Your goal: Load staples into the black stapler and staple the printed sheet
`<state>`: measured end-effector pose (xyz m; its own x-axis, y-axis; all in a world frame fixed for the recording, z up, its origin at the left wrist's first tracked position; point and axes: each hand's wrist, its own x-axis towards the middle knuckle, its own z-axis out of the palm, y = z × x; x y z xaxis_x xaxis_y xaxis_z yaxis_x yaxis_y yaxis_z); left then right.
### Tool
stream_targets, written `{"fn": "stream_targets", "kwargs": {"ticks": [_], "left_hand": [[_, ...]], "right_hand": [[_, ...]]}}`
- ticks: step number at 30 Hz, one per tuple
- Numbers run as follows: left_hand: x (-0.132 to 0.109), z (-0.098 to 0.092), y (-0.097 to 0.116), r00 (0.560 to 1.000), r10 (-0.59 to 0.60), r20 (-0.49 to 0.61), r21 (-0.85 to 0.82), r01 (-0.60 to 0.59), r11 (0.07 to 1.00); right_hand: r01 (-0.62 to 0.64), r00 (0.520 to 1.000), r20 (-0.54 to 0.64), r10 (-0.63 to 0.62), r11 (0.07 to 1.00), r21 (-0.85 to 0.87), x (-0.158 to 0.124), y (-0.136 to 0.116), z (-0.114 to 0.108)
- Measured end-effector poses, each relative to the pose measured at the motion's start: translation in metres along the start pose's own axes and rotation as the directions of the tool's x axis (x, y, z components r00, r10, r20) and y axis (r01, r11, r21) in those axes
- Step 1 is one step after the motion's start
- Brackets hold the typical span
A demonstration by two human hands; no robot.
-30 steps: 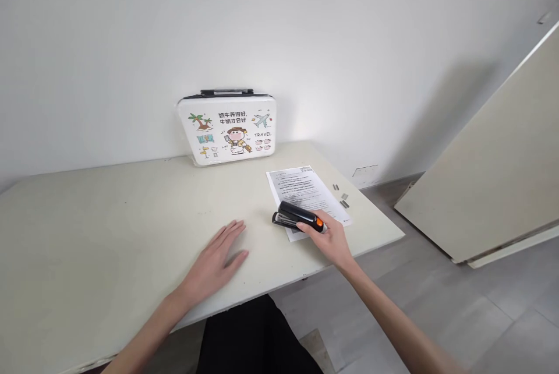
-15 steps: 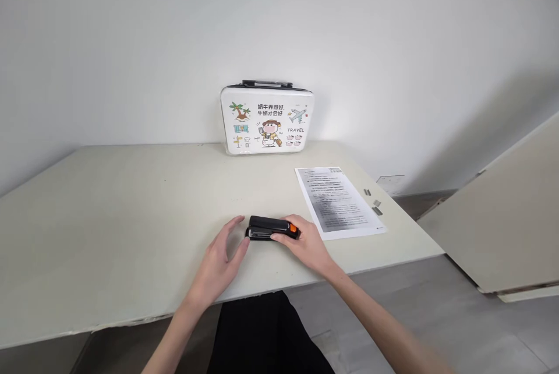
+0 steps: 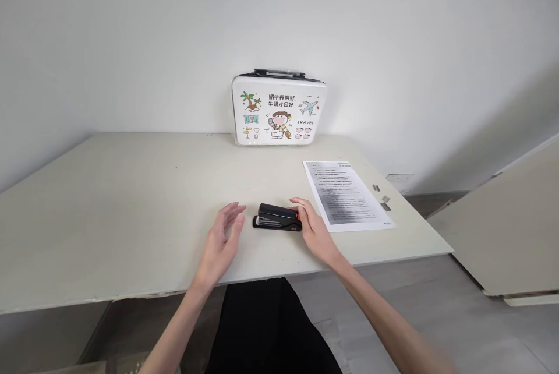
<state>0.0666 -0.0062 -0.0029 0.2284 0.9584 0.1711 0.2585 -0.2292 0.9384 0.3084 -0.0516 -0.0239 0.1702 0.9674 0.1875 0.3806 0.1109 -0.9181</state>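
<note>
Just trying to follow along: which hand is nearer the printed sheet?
Right. The right hand is just beside the near left corner of the printed sheet, at the orange-marked end of the stapler. The left hand is farther away, past the stapler's other end.

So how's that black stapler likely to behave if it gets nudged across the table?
The stapler probably won't roll: its long base appears flat on the table. Its top, raised above the base at one end, may dip if pressed. The smooth-looking casing could feel slightly slippery.
</note>
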Motion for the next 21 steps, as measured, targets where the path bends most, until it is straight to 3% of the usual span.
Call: {"fn": "stream_targets", "kwargs": {"ticks": [6,15,18,21], "left_hand": [[-0.002,-0.004,0.011,0.990,-0.065,-0.123,0.003,0.066,0.998],[0.001,-0.005,0.006,0.986,-0.103,-0.133,-0.121,0.087,0.989],[0.005,-0.001,0.007,0.975,-0.189,-0.115,-0.303,0.146,0.942],[0.014,0.009,0.017,0.937,-0.350,0.005,-0.581,0.288,0.761]], "right_hand": [[0.025,1.000,0.008,-0.025,0.999,0.023,0.001,-0.002,-0.001],[0.100,0.994,0.055,-0.093,0.985,-0.137,-0.001,-0.008,-0.001],[0.117,0.993,-0.009,-0.118,0.988,-0.101,-0.005,-0.011,-0.003],[0.215,0.968,-0.108,-0.226,0.971,-0.105,-0.013,-0.016,-0.008]]}}
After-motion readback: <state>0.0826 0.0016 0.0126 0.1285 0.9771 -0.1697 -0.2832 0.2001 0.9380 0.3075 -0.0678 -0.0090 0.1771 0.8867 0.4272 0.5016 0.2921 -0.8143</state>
